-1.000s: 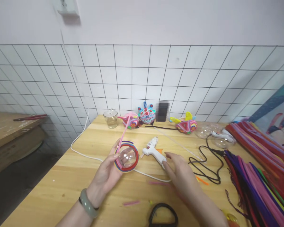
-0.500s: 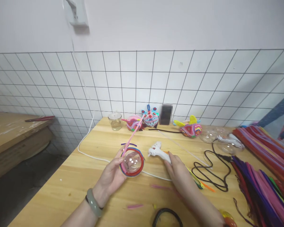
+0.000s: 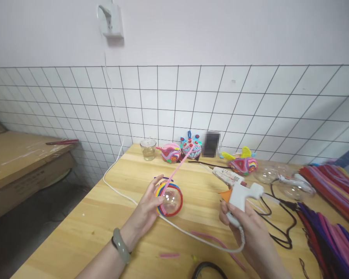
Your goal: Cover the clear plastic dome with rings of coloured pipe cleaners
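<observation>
My left hand is closed around a clear plastic ball ringed with red, blue and yellow fuzzy strips. Its thumb presses a pink pipe cleaner against the ring, and the free end sticks up to the right. In my right hand is a white hot glue gun, gripped by the handle with its nozzle pointing left and upward. An orange trigger shows at the gun's front. The gun is apart from the ball. A white cord runs from the handle's base leftward beneath the ball.
Along the wall stand a lidded glass cup, colourful finished ornaments and a blurred dark object. Clear ball halves and a coiled black cord lie right, beside pipe cleaner bundles. Pink scraps lie in front.
My right hand has picked the glue gun up off the table and turned it upright. My left hand still holds the ball, now tilted slightly. The view has shifted a little left.
</observation>
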A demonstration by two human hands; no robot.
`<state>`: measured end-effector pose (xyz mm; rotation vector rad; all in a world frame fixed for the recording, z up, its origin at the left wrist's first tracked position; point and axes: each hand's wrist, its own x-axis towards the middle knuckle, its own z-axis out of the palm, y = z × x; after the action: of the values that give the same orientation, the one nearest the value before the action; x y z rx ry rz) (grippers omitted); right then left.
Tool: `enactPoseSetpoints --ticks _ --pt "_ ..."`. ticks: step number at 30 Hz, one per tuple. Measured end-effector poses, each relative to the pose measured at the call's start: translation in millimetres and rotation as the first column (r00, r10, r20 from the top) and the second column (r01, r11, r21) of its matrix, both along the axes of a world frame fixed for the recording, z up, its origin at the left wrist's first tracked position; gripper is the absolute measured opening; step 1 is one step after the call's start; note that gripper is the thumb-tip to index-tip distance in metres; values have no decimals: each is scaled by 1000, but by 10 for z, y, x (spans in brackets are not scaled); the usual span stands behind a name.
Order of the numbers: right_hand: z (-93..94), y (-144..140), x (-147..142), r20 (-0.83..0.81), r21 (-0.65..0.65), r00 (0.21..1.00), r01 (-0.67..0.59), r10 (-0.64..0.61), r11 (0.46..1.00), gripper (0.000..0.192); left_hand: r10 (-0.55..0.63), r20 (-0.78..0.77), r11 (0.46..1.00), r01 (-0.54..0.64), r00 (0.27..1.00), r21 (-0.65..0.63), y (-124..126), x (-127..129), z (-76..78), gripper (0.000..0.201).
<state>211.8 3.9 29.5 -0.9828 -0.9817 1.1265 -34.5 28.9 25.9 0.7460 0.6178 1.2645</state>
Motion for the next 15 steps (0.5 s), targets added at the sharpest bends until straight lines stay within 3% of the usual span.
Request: enactPoseSetpoints --ticks 3,6,15 --pt "-19 -21 32 20 47 999 -51 50 998 17 -6 -43 1000 7 999 20 3 -9 3 51" --pt "-44 -53 91 91 98 981 -182 173 979 18 -37 -53 998 40 998 39 5 -11 12 43" --pt "-130 -185 -15 200 -63 931 -299 305 952 34 -45 7 999 45 999 27 -4 -7 51 36"
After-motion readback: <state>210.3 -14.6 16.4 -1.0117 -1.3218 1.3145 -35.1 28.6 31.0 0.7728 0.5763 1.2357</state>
